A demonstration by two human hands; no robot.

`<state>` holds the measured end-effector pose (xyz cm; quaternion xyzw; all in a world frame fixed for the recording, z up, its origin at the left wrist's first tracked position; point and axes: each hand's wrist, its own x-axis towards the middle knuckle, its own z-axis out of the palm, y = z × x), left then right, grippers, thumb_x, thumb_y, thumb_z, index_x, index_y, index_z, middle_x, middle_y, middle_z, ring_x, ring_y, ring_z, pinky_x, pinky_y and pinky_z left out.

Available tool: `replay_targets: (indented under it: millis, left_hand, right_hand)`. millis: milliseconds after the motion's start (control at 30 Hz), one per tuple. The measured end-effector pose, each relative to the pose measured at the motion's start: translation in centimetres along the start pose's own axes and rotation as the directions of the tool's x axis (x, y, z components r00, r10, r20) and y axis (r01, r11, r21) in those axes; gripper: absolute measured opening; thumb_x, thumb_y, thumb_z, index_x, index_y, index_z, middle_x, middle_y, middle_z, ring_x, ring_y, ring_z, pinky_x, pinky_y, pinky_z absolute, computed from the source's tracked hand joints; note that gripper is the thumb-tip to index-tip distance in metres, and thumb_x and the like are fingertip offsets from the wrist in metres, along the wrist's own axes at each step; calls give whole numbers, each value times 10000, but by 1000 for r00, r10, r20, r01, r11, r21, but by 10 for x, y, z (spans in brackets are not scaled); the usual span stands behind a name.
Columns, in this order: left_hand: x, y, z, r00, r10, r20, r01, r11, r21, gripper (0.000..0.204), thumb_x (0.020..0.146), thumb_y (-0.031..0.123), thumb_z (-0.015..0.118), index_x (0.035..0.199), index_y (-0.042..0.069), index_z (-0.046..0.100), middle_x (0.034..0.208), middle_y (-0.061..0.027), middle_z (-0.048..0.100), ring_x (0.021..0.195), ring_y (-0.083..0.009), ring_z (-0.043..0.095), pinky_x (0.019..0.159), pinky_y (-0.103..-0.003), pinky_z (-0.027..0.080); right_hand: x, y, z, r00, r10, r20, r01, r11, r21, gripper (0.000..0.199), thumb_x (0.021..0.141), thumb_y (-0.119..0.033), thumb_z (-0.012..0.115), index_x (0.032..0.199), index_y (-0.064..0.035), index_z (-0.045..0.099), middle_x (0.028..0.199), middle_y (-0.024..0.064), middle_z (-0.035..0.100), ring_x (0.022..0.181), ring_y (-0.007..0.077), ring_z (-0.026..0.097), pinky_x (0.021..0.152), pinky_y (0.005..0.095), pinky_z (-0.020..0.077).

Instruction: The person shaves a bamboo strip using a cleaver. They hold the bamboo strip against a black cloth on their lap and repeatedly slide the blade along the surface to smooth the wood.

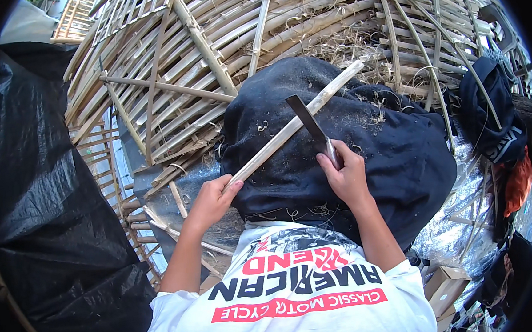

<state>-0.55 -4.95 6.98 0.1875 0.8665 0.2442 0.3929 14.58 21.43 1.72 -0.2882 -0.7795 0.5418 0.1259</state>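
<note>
My left hand [211,200] is closed round the lower end of a pale bamboo strip [276,142], which slants up and away to the right over my lap. In my right hand [345,171] is the handle of a knife [307,118] with a flat, dark, straight blade. The blade points up and to the left and crosses the strip near its middle; I cannot tell whether its edge touches the wood. Under both lies a black cloth [364,159] draped over my legs, with thin curled shavings and dust on it.
Slatted bamboo platforms [294,34] spread out ahead, with loose sticks and a heap of shavings [344,49]. A black plastic sheet [45,181] hangs at the left. To the right are a dark bundled cloth [490,101], an orange cloth [519,182] and a cardboard box [447,289].
</note>
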Motion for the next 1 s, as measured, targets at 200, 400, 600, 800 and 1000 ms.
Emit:
replay_targets:
  millis: [200, 400, 600, 800, 1000]
  left_hand:
    - [31, 24, 23, 993, 114, -27, -117, 968, -224, 388, 1001, 336, 548, 860, -23, 597, 633, -47, 505, 628, -115, 462, 571, -323, 394]
    - [54, 44, 34, 995, -6, 98, 41, 931, -363, 373, 1006, 330, 531, 858, -1, 619, 625, 9, 490, 568, -67, 429, 522, -273, 351]
    - [52, 56, 35, 997, 28, 75, 13, 869, -495, 335, 1021, 348, 532, 944, 31, 608, 638, 28, 489, 509, -42, 425, 447, -210, 327]
    - [59, 53, 37, 998, 54, -8, -53, 905, -423, 259, 1017, 259, 537, 1044, 21, 635, 677, -2, 543, 523, -59, 482, 457, -218, 368]
    - [59, 46, 41, 997, 55, 56, -17, 850, -527, 272, 1004, 234, 557, 1180, 30, 591, 709, 14, 562, 560, -54, 486, 481, -225, 381]
  right_hand:
    - [4, -9, -9, 939, -308, 151, 325, 940, -101, 350, 802, -84, 728, 1127, -48, 606, 927, 143, 613, 830, 327, 621, 712, 411, 503]
    - [13, -11, 0, 928, -281, 246, 343, 901, -265, 330, 796, -230, 769, 1004, -40, 597, 883, 134, 593, 837, 327, 615, 716, 421, 510]
    - [19, -10, 11, 942, -234, 241, 292, 926, -241, 455, 805, -432, 754, 983, -41, 604, 837, 163, 657, 771, 340, 663, 678, 430, 522]
    - [34, -16, 19, 909, -322, 263, 393, 872, -291, 506, 815, -503, 721, 1007, -48, 615, 810, 158, 666, 746, 327, 673, 653, 421, 530]
    - [40, -28, 23, 919, -34, 393, 242, 835, -495, 507, 807, -496, 733, 1075, -85, 609, 819, 153, 678, 785, 352, 682, 687, 434, 538]
